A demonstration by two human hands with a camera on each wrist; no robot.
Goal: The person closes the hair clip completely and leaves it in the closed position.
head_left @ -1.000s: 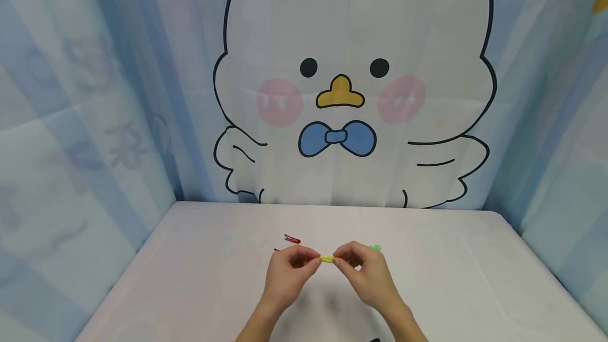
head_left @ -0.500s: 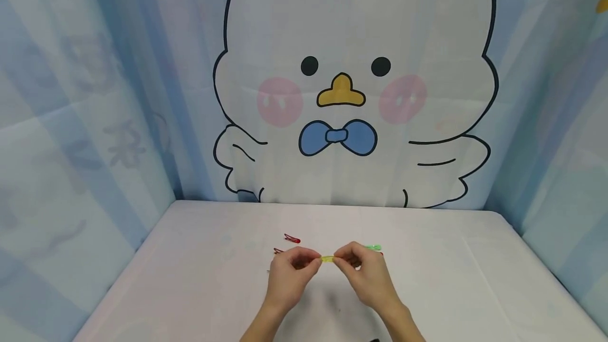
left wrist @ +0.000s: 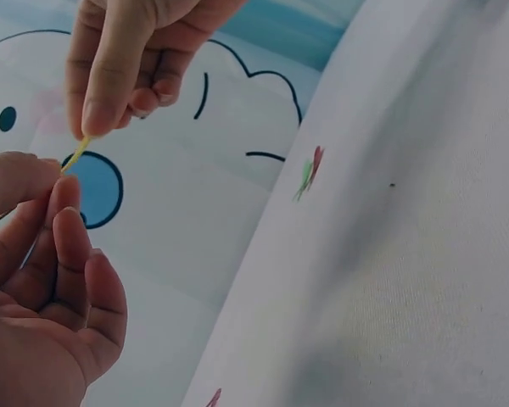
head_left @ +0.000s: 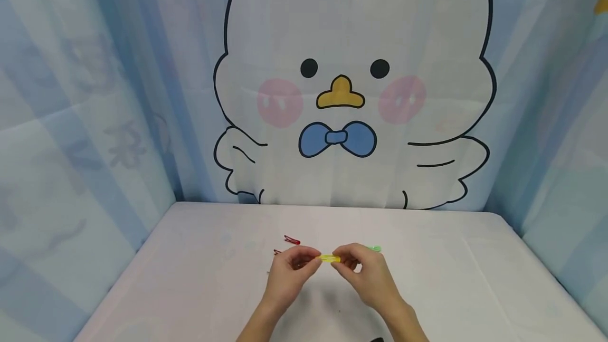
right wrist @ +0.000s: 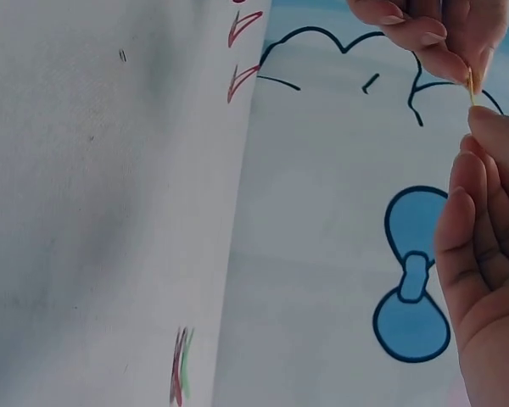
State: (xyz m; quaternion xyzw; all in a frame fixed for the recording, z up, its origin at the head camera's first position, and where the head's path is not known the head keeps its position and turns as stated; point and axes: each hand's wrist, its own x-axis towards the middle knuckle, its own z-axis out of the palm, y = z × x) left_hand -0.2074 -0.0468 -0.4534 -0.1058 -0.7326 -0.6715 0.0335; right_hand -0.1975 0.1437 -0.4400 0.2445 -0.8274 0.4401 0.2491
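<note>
A small, slim yellow hair clip point(head_left: 329, 258) is held level above the table, between my two hands. The thumb and fingers of my left hand point(head_left: 290, 276) pinch its left end. At the other end, my right hand point(head_left: 368, 273) has the clip between thumb and forefinger, and part of that end shows yellow between the fingertips. From the left wrist view the yellow clip point(left wrist: 75, 155) appears edge-on, a thin strip joining both sets of fingertips. The right wrist view also catches a sliver of the clip point(right wrist: 472, 87).
Beyond my left hand lie a red hair clip point(head_left: 292, 239) and a second red clip point(head_left: 277, 252), partly hidden. Behind my right hand a green clip point(head_left: 375, 248) peeks out; a red one point(right wrist: 177, 373) lies alongside it. A printed curtain point(head_left: 351, 173) stands behind the table point(head_left: 214, 257).
The right fingertips have parted slightly, baring more of the yellow clip's right end, and its flat face now shows wider. Both hands stay in nearly the same place.
</note>
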